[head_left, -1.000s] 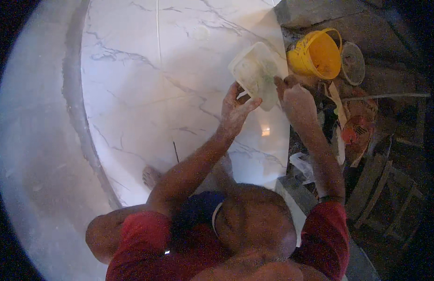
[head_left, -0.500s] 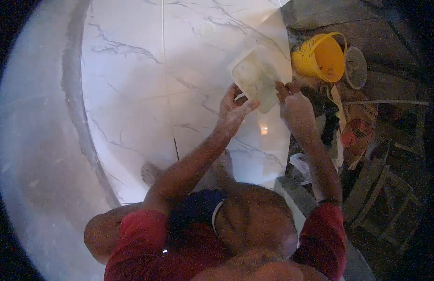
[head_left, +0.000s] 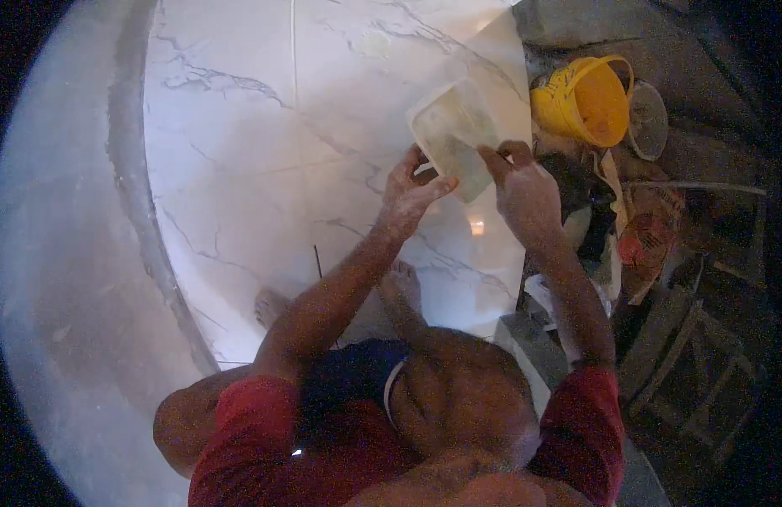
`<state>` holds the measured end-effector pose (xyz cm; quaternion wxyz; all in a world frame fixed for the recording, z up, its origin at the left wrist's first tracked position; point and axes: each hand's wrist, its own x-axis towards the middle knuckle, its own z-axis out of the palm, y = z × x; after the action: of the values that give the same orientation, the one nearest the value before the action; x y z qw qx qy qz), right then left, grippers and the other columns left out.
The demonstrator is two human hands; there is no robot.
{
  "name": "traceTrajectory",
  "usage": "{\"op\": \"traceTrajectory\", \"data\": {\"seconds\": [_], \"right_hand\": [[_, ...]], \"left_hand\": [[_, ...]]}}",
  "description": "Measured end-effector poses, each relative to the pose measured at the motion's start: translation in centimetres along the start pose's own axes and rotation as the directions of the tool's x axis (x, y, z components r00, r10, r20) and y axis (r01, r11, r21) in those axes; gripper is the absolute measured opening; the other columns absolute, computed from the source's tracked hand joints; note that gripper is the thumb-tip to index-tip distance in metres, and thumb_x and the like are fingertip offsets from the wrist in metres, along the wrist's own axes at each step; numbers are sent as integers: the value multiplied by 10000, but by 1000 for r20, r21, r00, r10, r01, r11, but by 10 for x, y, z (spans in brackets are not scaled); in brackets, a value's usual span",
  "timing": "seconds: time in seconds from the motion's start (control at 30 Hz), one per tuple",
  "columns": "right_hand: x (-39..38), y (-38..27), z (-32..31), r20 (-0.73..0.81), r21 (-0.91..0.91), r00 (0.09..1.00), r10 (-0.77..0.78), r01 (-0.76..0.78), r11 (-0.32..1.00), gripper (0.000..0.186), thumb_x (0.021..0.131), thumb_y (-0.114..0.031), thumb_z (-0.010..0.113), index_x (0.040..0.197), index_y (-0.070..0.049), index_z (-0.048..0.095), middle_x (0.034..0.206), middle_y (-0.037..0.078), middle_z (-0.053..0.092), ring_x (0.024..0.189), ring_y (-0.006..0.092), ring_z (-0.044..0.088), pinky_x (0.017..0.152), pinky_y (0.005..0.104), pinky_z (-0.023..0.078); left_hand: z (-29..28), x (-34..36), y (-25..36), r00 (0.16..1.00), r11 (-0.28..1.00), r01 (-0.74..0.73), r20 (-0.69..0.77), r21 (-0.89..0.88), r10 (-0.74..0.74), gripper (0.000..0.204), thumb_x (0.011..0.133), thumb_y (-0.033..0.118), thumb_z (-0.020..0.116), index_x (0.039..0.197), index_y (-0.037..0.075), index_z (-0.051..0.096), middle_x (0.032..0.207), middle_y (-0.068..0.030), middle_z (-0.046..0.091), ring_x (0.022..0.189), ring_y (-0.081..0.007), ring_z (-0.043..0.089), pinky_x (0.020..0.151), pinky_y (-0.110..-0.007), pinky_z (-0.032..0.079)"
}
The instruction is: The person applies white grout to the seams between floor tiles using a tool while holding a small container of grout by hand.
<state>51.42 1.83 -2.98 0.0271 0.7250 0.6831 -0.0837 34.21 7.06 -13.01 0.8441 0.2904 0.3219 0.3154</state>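
A pale, translucent rectangular plastic tub (head_left: 425,120) is held tilted above the marble-patterned tiles. My left hand (head_left: 405,196) grips its near left side, with the thumb over the rim and the fingers against the outer wall. Whitish stuff shows inside, though blur hides what it is. At the tub's right side, my right hand (head_left: 528,196) is closed in a pinch, fingertips at the opening. Whatever it pinches is too blurred to name. Pale dust coats both hands.
On the right, a yellow bucket (head_left: 564,103) lies tipped beside a round pale container (head_left: 649,122). Nearer are a dark crumpled bag (head_left: 598,232), a red round thing (head_left: 643,241) and a frame (head_left: 699,372). White veined tiles (head_left: 230,160) end at a curved grey border (head_left: 131,152) on the left.
My right hand has moved left and slightly up, closer into the tub. The tub, with my left hand on it, has shifted slightly left.
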Motion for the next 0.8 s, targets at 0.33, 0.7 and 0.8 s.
{"op": "traceTrajectory", "data": {"seconds": [0.33,0.7,0.8], "right_hand": [[5,-32,-3,-1,-36,1000,-29,29,999,280,830,-109,565,1105,-157,579,1017,98,520,848,283,662,669,384,578],[-7,-17,35,110,-85,987,-116,126,988,278,793,-140,595,1070,-166,613,1045,50,525,877,263,626,660,372,569],[-7,-13,15,142,-98,938,-315,330,939,273,781,-153,596,1052,-165,622,1051,38,525,838,246,606,671,348,563]], "left_hand": [[-8,0,-6,1000,999,-29,-6,29,29,683,768,67,764,1363,-10,437,1265,-139,553,1158,-257,562,988,-402,468],[-21,-6,7,999,997,23,22,71,-24,653,793,103,745,1364,3,444,1280,-138,549,1165,-270,554,966,-404,485],[-20,-8,18,998,999,51,-22,-7,-51,639,797,130,746,1356,12,460,1261,-127,565,1156,-264,558,954,-392,490]]}}
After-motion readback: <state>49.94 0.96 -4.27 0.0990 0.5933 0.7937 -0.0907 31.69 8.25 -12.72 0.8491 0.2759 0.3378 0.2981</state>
